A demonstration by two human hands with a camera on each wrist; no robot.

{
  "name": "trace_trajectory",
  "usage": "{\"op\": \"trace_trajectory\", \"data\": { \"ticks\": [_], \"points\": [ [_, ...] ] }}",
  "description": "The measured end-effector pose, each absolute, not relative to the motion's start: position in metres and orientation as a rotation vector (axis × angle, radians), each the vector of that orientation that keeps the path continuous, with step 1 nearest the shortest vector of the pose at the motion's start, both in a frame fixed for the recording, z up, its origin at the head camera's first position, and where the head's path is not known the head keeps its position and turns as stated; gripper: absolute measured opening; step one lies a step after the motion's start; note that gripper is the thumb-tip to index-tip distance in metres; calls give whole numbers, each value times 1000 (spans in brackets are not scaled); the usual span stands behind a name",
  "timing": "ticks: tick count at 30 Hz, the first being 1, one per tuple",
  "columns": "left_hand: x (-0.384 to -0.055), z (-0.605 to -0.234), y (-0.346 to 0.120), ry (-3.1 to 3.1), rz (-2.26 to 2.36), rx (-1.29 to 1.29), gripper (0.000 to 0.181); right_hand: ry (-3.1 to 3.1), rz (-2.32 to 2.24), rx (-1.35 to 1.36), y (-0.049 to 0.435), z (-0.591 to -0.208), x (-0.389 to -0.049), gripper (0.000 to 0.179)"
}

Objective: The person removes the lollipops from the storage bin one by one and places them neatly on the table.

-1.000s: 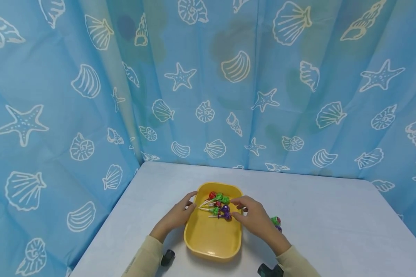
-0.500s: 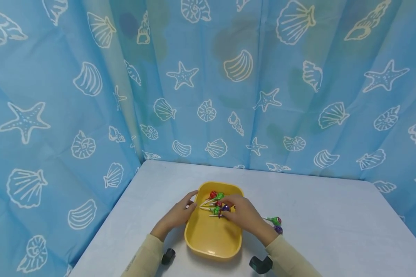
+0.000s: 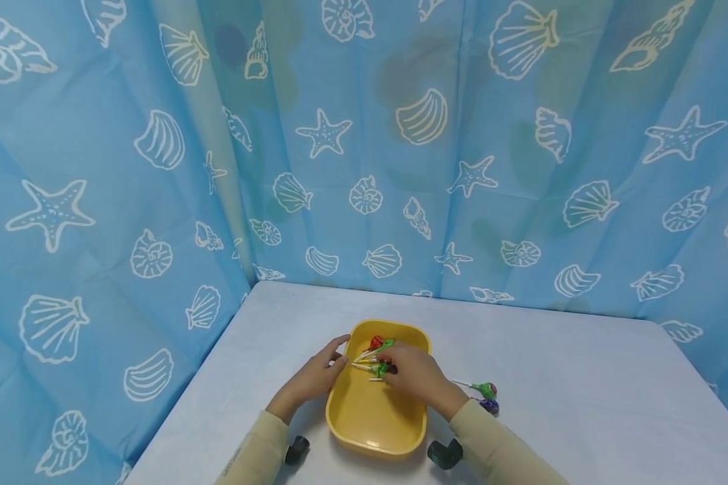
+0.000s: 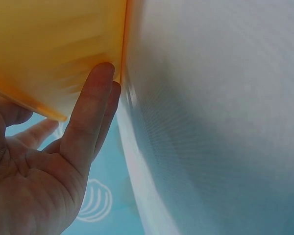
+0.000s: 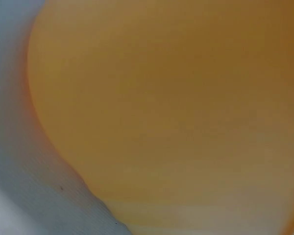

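Note:
In the head view, a yellow plastic tray (image 3: pixel 376 431) stands on the table, with several wrapped lollipops in its far half. A red lollipop (image 3: pixel 376 343) and a green lollipop (image 3: pixel 379 370) show there, their white sticks pointing left. My right hand (image 3: pixel 421 378) reaches over the tray's right rim, fingers and thumb at the lollipop heads; it covers some of them, and any grip is hidden. My left hand (image 3: pixel 315 377) rests against the tray's left side. In the left wrist view its fingers (image 4: pixel 90 115) lie nearly straight along the tray's outer wall.
A green lollipop (image 3: pixel 487 390) and a purple lollipop (image 3: pixel 490 406) lie on the white tabletop (image 3: pixel 570 377) right of the tray, partly behind my right forearm. Black wrist devices (image 3: pixel 445 454) sit by both sleeves. A blue shell-patterned curtain (image 3: pixel 364 148) hangs behind and at the left.
My right hand has moved left, deeper over the tray, and now covers the purple lollipops and some green ones. My left hand stays at the tray's side. The view has shifted slightly.

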State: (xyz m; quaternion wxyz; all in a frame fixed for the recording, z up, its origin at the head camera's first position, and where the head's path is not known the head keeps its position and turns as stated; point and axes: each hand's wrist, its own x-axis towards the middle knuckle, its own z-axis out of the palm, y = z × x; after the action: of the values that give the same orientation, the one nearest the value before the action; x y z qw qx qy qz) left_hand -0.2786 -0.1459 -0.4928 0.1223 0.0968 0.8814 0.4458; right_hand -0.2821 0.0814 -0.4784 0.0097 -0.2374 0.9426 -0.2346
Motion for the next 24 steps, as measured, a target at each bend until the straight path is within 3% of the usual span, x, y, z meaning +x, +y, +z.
{"op": "trace_trajectory", "data": {
  "ticks": [12, 19, 24],
  "points": [
    [-280, -494, -147, 2576, 1304, 299, 52, 3000, -536, -745, 71, -484, -291, 23],
    [-280, -493, -146, 2582, 1292, 290, 51, 3047, -435, -802, 70, -485, -289, 11],
    [-280, -493, -146, 2585, 1291, 293, 52, 3039, -486, -778, 71, -488, -288, 14]
  ]
}}
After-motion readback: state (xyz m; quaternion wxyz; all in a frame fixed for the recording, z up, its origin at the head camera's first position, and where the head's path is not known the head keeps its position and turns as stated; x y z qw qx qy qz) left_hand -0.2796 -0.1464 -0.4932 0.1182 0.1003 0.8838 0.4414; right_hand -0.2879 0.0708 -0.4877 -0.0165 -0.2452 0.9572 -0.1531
